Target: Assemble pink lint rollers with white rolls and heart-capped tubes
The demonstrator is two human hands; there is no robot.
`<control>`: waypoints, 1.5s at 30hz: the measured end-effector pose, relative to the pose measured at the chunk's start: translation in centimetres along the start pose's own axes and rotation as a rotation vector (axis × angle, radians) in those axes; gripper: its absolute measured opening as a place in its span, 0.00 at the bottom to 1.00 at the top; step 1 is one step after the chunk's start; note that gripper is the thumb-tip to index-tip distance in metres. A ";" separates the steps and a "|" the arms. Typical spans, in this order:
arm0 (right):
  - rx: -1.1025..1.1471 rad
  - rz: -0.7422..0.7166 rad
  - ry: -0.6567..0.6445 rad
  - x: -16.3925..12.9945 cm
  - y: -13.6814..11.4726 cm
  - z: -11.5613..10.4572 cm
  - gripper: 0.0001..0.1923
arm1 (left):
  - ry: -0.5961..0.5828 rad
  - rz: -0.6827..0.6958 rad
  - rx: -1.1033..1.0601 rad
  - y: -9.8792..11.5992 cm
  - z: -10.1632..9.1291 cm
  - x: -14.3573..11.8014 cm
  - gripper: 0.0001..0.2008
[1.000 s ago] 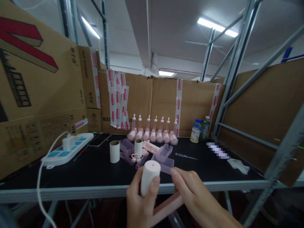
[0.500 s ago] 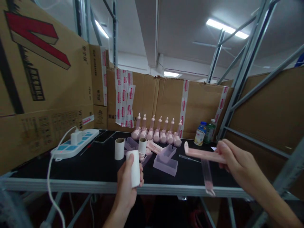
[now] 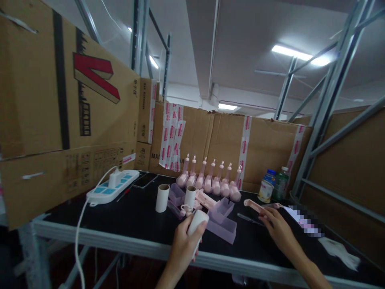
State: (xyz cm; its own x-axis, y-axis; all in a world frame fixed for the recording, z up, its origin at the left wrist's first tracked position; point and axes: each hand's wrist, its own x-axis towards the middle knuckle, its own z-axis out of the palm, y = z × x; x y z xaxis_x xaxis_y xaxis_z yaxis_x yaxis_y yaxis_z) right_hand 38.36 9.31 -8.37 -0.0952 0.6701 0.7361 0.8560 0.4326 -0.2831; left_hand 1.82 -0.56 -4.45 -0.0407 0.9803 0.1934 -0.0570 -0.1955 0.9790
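Observation:
My left hand point(image 3: 184, 243) grips a white cylinder point(image 3: 197, 222) above the near edge of the black table point(image 3: 135, 216). My right hand point(image 3: 278, 226) reaches over the table's right part, its fingers on the end of a long pink piece point(image 3: 255, 206) that lies low on the surface. Just left of that hand lie pale purple trays point(image 3: 223, 218). Behind them a row of several pink bottle-shaped parts point(image 3: 210, 180) stands against the cardboard wall.
Two cardboard tubes point(image 3: 162, 198) stand mid-table. A white and blue power strip point(image 3: 112, 188) with a cable sits at the left, a phone point(image 3: 145, 180) beside it. Two bottles point(image 3: 272, 185) stand at the back right. Cardboard boxes point(image 3: 60, 116) and metal racking point(image 3: 327, 108) surround the table.
My right hand has lowered the long pink piece from the air down to the table. My left hand moved forward and right with the white cylinder. The view shifted left.

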 end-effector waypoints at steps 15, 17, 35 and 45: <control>-0.058 0.048 -0.131 -1.9 2.6 2.0 0.16 | -0.087 -0.087 0.049 0.2 -0.1 0.9 0.30; -0.071 0.029 -0.146 -1.9 2.5 1.9 0.18 | -0.089 -0.082 0.046 0.1 -0.1 1.1 0.29; -0.067 -0.030 -0.218 -1.7 1.6 1.1 0.12 | -0.132 -0.084 0.028 0.1 -0.4 1.1 0.32; -0.050 -0.049 -0.185 -1.8 1.1 1.2 0.13 | -0.087 -0.069 0.010 0.7 -0.2 0.4 0.35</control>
State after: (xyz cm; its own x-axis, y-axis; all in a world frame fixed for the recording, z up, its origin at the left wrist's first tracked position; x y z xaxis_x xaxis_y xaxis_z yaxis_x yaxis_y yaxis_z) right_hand 38.91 9.27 -10.77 -0.2253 0.7504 0.6214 0.8720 0.4398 -0.2150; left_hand 1.54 -0.35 -3.70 0.0501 0.9902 0.1302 -0.0465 -0.1279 0.9907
